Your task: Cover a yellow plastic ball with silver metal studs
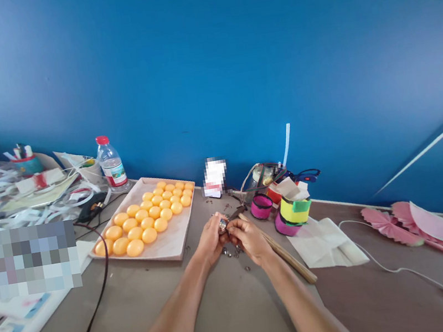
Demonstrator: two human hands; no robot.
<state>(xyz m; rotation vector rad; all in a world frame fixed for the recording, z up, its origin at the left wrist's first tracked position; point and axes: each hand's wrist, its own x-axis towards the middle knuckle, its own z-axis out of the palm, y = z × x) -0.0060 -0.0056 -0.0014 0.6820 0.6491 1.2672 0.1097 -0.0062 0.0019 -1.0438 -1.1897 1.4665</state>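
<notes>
My left hand is closed around a small, shiny, rounded metal piece, whose exact kind is too small to tell. Right beside it, my right hand has thumb and forefinger pinched together at the metal piece; whatever sits in that pinch is hidden. Several little metal bits lie scattered on the grey table beneath and around both hands. A hammer with a wooden handle rests just right of my right hand, its dark head pointing to the back.
At left stands a shallow tray of orange balls, with a plastic bottle behind it. A dark cable crosses the left side. On the right are fabric-banded containers, white paper and pink pleated paper. A blue partition closes the back.
</notes>
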